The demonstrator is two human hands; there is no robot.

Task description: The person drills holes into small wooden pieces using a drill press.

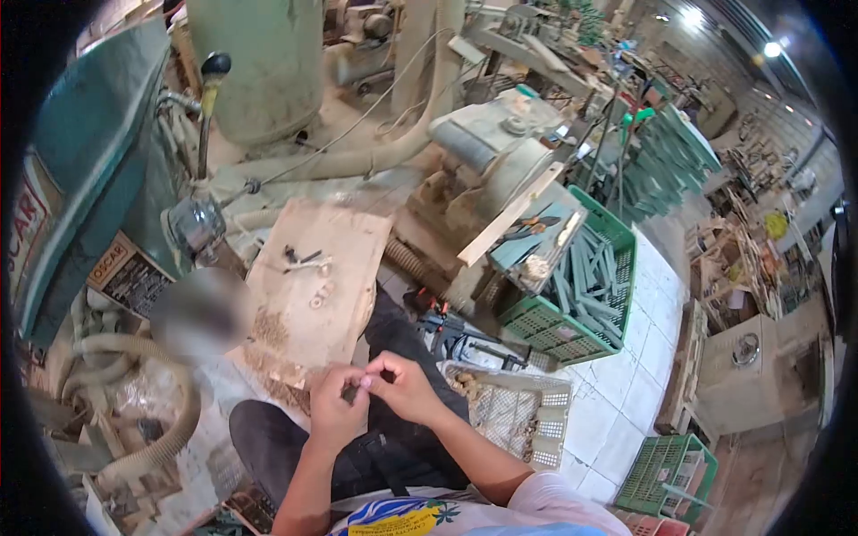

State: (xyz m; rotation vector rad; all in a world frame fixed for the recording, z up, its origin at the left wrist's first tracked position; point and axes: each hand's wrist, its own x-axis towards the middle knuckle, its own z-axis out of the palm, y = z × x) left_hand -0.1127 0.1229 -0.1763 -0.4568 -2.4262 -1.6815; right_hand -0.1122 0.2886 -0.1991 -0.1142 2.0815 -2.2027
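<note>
My left hand (337,413) and my right hand (405,391) meet at the fingertips above my lap, both closed in a pinch. Whatever lies between the fingers is too small or too hidden to name. Just beyond them is a wooden board (344,259), with wood shavings (273,332) along its near left part. Small dark pieces (300,257) and a few pale ring-like bits (320,295) rest on the board's surface.
At the left stands a green machine (89,170) with a lever (210,107) and ribbed hoses (183,411). On the right are a green crate (617,295) of strips, a pale crate (550,420), and a power tool (465,344). Beyond is a dusty sanding machine (496,134).
</note>
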